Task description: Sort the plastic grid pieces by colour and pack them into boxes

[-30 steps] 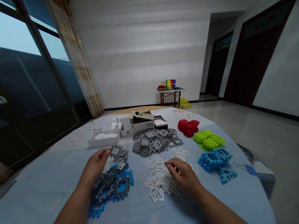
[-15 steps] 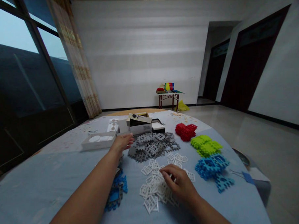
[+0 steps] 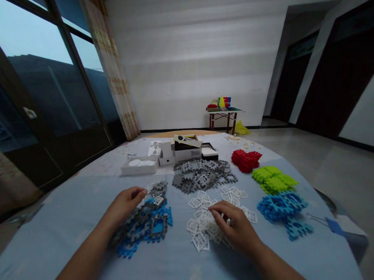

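My left hand [image 3: 127, 203] is at the upper left edge of a mixed pile of blue and grey interlocking plastic pieces [image 3: 144, 228]. Its thumb and fingers come together; whether a piece is between them is hidden. A few small white window-frame pieces [image 3: 158, 200] lie on top of that pile. Over a heap of white window-frame pieces [image 3: 200, 241], my right hand [image 3: 235, 225] hovers or rests with curled fingers, thumb near the index finger. What those fingertips hold, if anything, is too small to see. Beyond both hands lies a large heap of grey interlocking pieces [image 3: 204, 175].
Along the right side sit red pieces [image 3: 246, 160], lime-green pieces [image 3: 274, 178] and blue pieces [image 3: 281, 208]. White boxes [image 3: 187, 153] and a shallow white tray [image 3: 140, 169] stand at the back. A light blue cloth [image 3: 81, 210] covers the round table.
My left hand has come back from the grey heap's left edge to the mixed pile, its fingers drawing in. My right hand stays over the white pieces. The camera view has shifted left.
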A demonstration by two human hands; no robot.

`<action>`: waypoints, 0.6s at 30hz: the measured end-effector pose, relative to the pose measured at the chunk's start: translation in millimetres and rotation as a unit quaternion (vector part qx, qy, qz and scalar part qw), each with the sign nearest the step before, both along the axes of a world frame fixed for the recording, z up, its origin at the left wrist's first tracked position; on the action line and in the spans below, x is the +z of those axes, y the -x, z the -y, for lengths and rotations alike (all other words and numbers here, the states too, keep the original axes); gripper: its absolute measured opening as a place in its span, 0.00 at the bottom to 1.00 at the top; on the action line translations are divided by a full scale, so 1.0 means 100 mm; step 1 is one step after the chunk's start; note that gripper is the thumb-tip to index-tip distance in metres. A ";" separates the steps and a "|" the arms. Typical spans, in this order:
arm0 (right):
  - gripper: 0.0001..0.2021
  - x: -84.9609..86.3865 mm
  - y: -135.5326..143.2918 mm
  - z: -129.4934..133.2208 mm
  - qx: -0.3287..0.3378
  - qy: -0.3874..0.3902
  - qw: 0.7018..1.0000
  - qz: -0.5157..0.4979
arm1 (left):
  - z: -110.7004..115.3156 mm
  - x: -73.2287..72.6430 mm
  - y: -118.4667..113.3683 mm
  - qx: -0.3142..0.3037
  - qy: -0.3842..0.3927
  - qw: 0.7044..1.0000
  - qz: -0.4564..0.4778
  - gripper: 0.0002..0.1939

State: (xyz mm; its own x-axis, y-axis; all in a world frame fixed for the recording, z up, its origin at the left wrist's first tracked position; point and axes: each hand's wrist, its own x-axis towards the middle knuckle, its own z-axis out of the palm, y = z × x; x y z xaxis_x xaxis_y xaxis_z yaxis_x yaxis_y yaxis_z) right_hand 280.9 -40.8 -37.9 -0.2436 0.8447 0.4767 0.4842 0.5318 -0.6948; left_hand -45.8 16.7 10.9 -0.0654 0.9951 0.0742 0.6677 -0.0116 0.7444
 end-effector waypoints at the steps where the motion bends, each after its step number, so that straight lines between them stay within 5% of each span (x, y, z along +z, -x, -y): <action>1: 0.11 0.00 0.00 0.00 0.000 -0.001 1.000 -0.002 | 0.06 -0.02 0.04 -0.006 0.006 1.000 -0.022 0.22; 10: 0.11 -0.04 -0.02 -0.02 -0.018 -0.004 1.000 0.000 | 0.24 -0.16 0.00 -0.024 0.030 0.977 -0.210 0.15; 18: 0.13 -0.04 -0.03 -0.02 -0.021 0.003 1.000 -0.006 | 0.28 -0.01 0.14 0.021 -0.021 0.981 -0.193 0.16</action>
State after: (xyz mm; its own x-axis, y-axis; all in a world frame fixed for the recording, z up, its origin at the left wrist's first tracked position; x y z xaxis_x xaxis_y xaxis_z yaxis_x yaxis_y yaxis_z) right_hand 283.8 -39.1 -41.6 -0.2023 0.8571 0.4738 0.4975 0.5067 -0.7041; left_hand -59.6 -11.3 9.7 -0.0651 0.9876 0.1426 0.9004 -0.0035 0.4351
